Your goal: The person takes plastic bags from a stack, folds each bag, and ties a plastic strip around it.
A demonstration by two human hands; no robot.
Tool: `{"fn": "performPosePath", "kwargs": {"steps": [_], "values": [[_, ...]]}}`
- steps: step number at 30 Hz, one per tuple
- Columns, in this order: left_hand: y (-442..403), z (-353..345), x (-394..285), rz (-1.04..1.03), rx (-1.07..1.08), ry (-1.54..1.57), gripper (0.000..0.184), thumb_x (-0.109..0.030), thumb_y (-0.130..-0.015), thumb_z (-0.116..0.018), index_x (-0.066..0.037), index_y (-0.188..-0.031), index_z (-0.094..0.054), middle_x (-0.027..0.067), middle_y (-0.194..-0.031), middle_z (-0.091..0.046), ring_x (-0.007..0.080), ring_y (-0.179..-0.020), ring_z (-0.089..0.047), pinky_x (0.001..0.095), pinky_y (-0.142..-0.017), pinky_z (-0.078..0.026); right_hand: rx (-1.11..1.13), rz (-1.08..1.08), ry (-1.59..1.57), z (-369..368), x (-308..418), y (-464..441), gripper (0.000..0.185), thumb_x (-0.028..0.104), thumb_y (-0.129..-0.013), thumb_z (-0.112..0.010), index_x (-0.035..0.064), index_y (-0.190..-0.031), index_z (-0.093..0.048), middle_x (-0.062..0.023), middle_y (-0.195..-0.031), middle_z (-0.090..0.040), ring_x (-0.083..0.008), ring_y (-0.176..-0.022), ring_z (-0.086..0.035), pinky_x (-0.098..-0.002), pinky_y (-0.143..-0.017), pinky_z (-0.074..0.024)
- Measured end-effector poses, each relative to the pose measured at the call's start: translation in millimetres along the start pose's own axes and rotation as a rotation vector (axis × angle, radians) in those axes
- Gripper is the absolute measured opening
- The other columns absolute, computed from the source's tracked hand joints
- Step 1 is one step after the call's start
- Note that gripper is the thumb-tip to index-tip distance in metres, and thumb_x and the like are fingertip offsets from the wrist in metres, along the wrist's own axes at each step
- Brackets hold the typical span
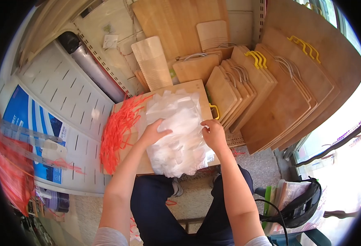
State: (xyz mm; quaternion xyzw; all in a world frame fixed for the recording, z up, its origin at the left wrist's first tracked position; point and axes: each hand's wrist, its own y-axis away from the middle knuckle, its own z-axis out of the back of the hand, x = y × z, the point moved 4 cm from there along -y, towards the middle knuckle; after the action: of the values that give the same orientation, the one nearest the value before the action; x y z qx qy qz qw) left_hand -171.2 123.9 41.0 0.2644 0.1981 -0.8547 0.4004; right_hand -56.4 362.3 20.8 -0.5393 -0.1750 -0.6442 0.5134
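A thick pile of clear and white plastic bags (174, 127) lies on a light wooden board (141, 158) in front of my knees. My left hand (155, 133) rests on the pile's left side, thumb apart from the fingers, holding nothing. At the pile's right edge is my right hand (213, 133), its fingers curled and pinched together; whatever is between them is too small to make out. A heap of red plastic strips (119, 129) lies on the board, left of the bags.
Wooden cutting boards (270, 98) with metal or yellow handles lean at the right. A white slotted panel (76, 110) stands at the left, near red plastic bags (14, 172). A black bag (301, 207) sits at the lower right.
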Motion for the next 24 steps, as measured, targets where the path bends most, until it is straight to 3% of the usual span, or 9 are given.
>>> {"fn": "performPosePath", "kwargs": {"steps": [1, 4, 10, 14, 15, 18, 21, 24], "values": [[2.1, -0.4, -11.4, -0.088, -0.010, -0.036, 0.041, -0.030, -0.088, -0.067, -0.003, -0.118, -0.058, 0.0173, -0.116, -0.063, 0.0321, -0.104, -0.061, 0.0341, -0.090, -0.047, 0.001, 0.001, 0.011, -0.4, -0.2, -0.1, 0.017, 0.000, -0.076, -0.059, 0.0006, -0.090, -0.069, -0.0197, -0.095, -0.063, -0.0372, -0.090, -0.061, -0.0421, -0.080, -0.0504], [-0.5, -3.7, -7.3, -0.076, -0.050, 0.037, 0.035, -0.026, -0.088, -0.067, -0.003, -0.112, -0.059, 0.0194, -0.108, -0.065, 0.0338, -0.096, -0.063, 0.0350, -0.085, -0.048, 0.008, -0.005, 0.023, -1.7, -0.8, 0.3, 0.017, 0.001, -0.076, -0.059, 0.0006, -0.090, -0.069, -0.0197, -0.094, -0.063, -0.0375, -0.090, -0.061, -0.0428, -0.080, -0.0501], [-21.7, 28.3, 8.1, 0.077, -0.197, -0.087, 0.026, -0.024, -0.093, -0.060, -0.001, -0.106, -0.061, 0.0224, -0.090, -0.066, 0.0359, -0.085, -0.064, 0.0388, -0.075, -0.049, 0.012, -0.026, 0.006, -1.4, -0.3, -0.7, 0.017, 0.002, -0.077, -0.060, 0.0010, -0.090, -0.069, -0.0197, -0.094, -0.063, -0.0373, -0.091, -0.061, -0.0436, -0.081, -0.0494], [-42.7, 51.8, 46.6, -0.070, -0.387, 0.126, 0.028, -0.023, -0.095, -0.056, 0.003, -0.106, -0.061, 0.0239, -0.092, -0.065, 0.0307, -0.082, -0.064, 0.0352, -0.075, -0.049, 0.015, -0.027, 0.008, -0.8, -2.4, -1.2, 0.017, 0.003, -0.077, -0.060, 0.0019, -0.091, -0.070, -0.0188, -0.096, -0.063, -0.0371, -0.094, -0.060, -0.0431, -0.084, -0.0485], [-37.2, 65.7, 21.0, -0.035, -0.395, 0.136, 0.030, -0.023, -0.096, -0.056, 0.005, -0.106, -0.059, 0.0229, -0.091, -0.065, 0.0288, -0.083, -0.064, 0.0345, -0.076, -0.048, 0.015, -0.029, 0.006, -1.0, -2.3, -1.1, 0.017, 0.003, -0.077, -0.060, 0.0022, -0.091, -0.070, -0.0183, -0.096, -0.063, -0.0370, -0.095, -0.059, -0.0429, -0.084, -0.0483], [-43.9, 97.1, 14.2, 0.003, -0.427, -0.067, 0.030, -0.023, -0.096, -0.056, 0.005, -0.107, -0.058, 0.0208, -0.087, -0.064, 0.0276, -0.080, -0.062, 0.0336, -0.076, -0.048, -0.026, 0.101, 0.120, 0.8, 7.9, 0.3, 0.018, 0.000, -0.077, -0.061, 0.0016, -0.093, -0.069, -0.0150, -0.098, -0.065, -0.0318, -0.091, -0.061, -0.0384, -0.080, -0.0499], [-47.5, 113.9, 21.6, 0.023, -0.501, -0.059, 0.029, -0.023, -0.096, -0.055, 0.004, -0.106, -0.058, 0.0193, -0.086, -0.063, 0.0243, -0.078, -0.060, 0.0313, -0.076, -0.047, 0.030, 0.274, 0.237, -7.9, 21.1, 3.1, 0.019, 0.004, -0.076, -0.062, 0.0060, -0.093, -0.070, -0.0110, -0.105, -0.064, -0.0322, -0.103, -0.056, -0.0422, -0.087, -0.0473], [-50.5, 128.2, 9.8, -0.006, -0.547, -0.012, 0.029, -0.024, -0.097, -0.054, 0.003, -0.106, -0.059, 0.0159, -0.087, -0.063, 0.0207, -0.079, -0.058, 0.0304, -0.077, -0.046, 0.074, 0.350, 0.374, -19.6, 27.6, 10.3, 0.021, 0.006, -0.075, -0.064, 0.0083, -0.096, -0.071, -0.0087, -0.107, -0.064, -0.0301, -0.105, -0.055, -0.0426, -0.086, -0.0465]]}}
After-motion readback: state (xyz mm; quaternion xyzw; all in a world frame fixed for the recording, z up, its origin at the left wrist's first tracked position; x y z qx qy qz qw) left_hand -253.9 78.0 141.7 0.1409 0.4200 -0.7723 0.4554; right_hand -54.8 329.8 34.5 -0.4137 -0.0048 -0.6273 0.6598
